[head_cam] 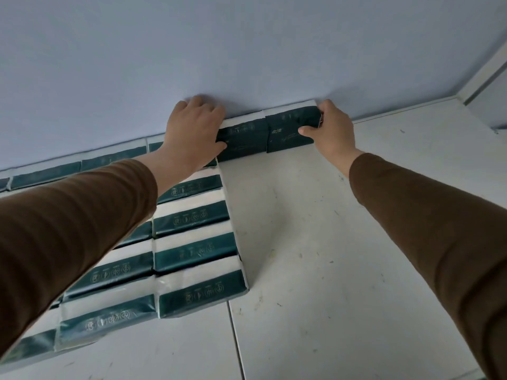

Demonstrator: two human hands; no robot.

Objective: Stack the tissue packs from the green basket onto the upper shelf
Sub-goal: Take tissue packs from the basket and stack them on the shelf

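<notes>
Faintly, gold print marks the tissue pack (292,130) under the right hand (333,130).

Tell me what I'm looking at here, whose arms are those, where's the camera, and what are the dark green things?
There is one picture, from a camera worn on a person's head, looking forward and down. The arms in brown sleeves are that person's own. Green-and-white tissue packs lie in rows on a white shelf against a pale wall. The left hand holds one pack at the wall; the right hand grips the next pack beside it. The two packs touch.
</notes>
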